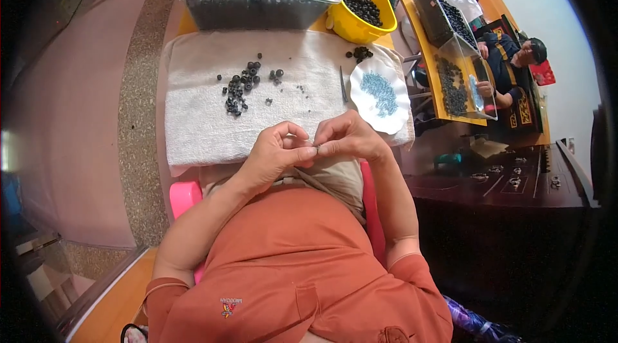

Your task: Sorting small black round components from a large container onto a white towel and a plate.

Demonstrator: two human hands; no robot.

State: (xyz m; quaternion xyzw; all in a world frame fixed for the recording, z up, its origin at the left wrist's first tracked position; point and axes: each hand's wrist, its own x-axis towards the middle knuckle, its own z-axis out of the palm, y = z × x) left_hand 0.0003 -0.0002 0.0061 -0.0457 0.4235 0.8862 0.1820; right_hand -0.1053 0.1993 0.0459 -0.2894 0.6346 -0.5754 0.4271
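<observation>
Two hands meet over the near edge of the white towel (193, 130), fingertips pressed together. Left hand (273, 153) and right hand (347, 137) pinch one tiny dark piece (315, 145) between them; too small to tell what kind. Both are closed on it, thumbs and forefingers touching.

One white towel, spread across the worktop (188, 23), serves as landmark.
- On the towel, left of centre: one loose scatter of small black rings (239, 89), too many and too small to count; a few strays to its right.
- On the towel's far right corner: one smaller clump of black rings (360, 53).
- On the towel's right edge: one white scalloped plate (360, 101) holding a heap of small grey-blue pieces (378, 93), uncountable.
- Just left of the plate, on the towel: one thin dark metal tool (343, 83), lying lengthwise.
- Beyond the towel's far edge: one clear plastic tub (257, 8) heaped with black rings.
- Beyond the far right corner: one yellow bowl (347, 21), also holding black rings.

Right of the towel, well apart: a second person (515, 63) at another worktop with two clear tubs (450, 40).
</observation>
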